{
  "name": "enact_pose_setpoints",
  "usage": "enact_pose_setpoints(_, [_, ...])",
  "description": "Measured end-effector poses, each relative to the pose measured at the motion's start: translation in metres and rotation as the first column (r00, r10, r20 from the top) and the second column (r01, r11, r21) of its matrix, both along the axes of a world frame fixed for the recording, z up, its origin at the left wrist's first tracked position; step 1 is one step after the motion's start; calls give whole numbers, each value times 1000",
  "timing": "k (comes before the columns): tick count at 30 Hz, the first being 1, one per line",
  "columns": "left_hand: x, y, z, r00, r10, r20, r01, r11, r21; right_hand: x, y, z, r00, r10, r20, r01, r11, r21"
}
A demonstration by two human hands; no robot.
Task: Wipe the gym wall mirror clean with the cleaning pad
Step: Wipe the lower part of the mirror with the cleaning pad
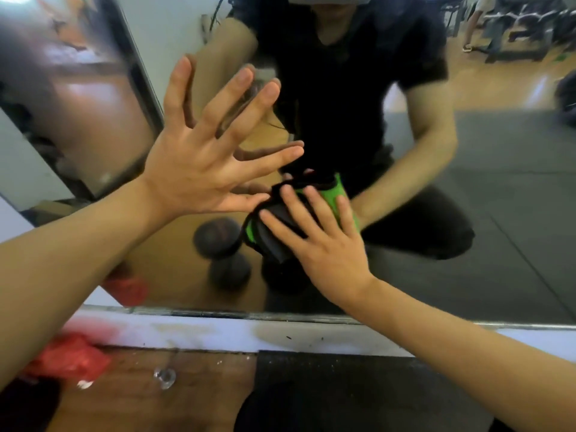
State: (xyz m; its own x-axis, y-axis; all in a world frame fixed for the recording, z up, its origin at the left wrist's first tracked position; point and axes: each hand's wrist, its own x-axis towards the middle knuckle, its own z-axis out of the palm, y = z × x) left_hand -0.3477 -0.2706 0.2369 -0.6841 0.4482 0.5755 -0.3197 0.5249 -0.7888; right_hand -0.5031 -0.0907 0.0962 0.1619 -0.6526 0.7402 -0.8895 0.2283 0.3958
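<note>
The wall mirror (467,188) fills most of the head view and reflects a crouching person in dark clothes. My right hand (324,244) lies flat, fingers straight and spread, pressing a black and green cleaning pad (335,191) against the glass low in the middle. My left hand (199,157) is spread wide with its fingertips on the mirror, just up and left of the pad; its thumb nearly meets the pad's top edge.
The mirror's metal bottom edge (218,313) sits above a white wall strip (202,333). A red crumpled bag (67,358) lies on the floor at the left. A dumbbell (223,254) shows as a reflection. Wood floor and a black mat lie below.
</note>
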Motion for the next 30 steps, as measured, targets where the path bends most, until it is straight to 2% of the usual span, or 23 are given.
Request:
enact_pose_setpoints(3, [1, -3, 0, 1000, 10, 16, -10, 1000, -1, -9, -2, 2, 987, 60, -147, -41, 991, 124])
enact_pose_setpoints(7, [2, -4, 1, 1000, 8, 11, -8, 1000, -7, -103, 91, -26, 967, -10, -256, 57, 982, 179])
enact_pose_setpoints(10, [0, -4, -1, 999, 32, -11, -32, 999, -21, -151, 146, -32, 963, -161, -217, 191, 974, 123])
enact_pose_setpoints(12, [0, -3, -1, 999, 37, -18, -38, 999, -30, -139, 134, -31, 972, -192, -133, 204, 976, 76])
enact_pose_setpoints(15, [1, -2, 1, 999, 41, -22, -41, 999, -35, -67, 63, -24, 994, -81, -78, 86, 994, 67])
enact_pose_setpoints(19, [2, 0, 2, 999, 38, -9, -39, 998, -40, -12, 9, -16, 985, 106, -140, -71, 970, 233])
enact_pose_setpoints(22, [1, 1, 2, 999, 36, -8, -36, 999, -22, -49, 39, -24, 973, 100, -207, -39, 959, 280])
enact_pose_setpoints(25, [1, 1, -1, 999, 36, -24, -37, 999, -22, -114, 104, -46, 953, 0, -303, 98, 946, 308])
enact_pose_setpoints(27, [0, -2, -2, 999, 38, -28, -39, 999, -32, -139, 137, -51, 955, -68, -288, 164, 931, 327])
enact_pose_setpoints(30, [1, -3, -1, 999, 30, -24, -30, 999, -24, -113, 115, -49, 980, -32, -195, 95, 941, 324])
